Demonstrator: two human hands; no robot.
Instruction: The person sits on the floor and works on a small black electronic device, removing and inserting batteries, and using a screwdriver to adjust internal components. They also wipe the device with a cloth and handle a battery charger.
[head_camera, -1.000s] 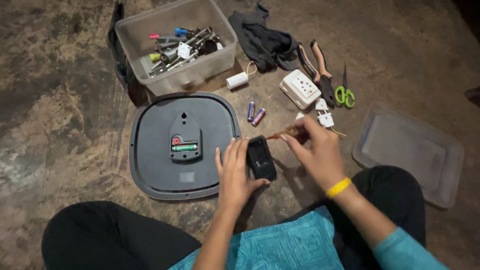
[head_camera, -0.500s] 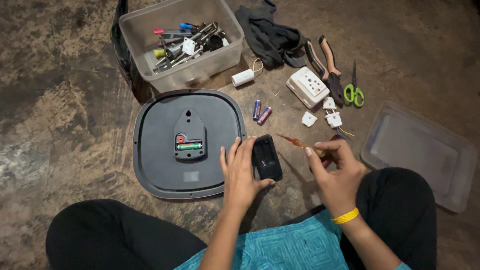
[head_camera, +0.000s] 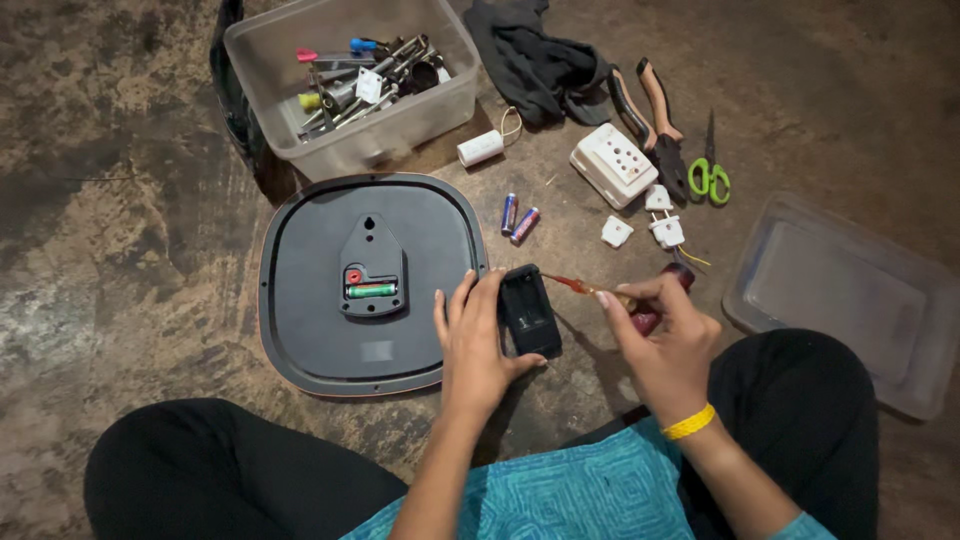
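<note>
My left hand (head_camera: 478, 345) holds a small black battery holder (head_camera: 529, 310) down on the floor, fingers along its left edge. My right hand (head_camera: 662, 338) grips a screwdriver (head_camera: 600, 291) with a dark red handle, its thin orange shaft pointing left at the holder's upper right corner. Just left of my left hand lies a grey square wall clock (head_camera: 372, 282), face down, with its black movement and a green battery showing. Two loose batteries (head_camera: 518, 220) lie above the holder.
A clear plastic box of tools (head_camera: 352, 80) stands at the top left, a dark cloth (head_camera: 535, 60) beside it. A white socket (head_camera: 613, 163), white plugs (head_camera: 658, 216), pliers (head_camera: 650, 115), green-handled scissors (head_camera: 709, 165) and a white roll (head_camera: 480, 147) lie above. A clear lid (head_camera: 850, 295) lies right.
My right hand has drawn back toward me and now holds the screwdriver with its tip at the black holder. The left hand stays on the holder.
</note>
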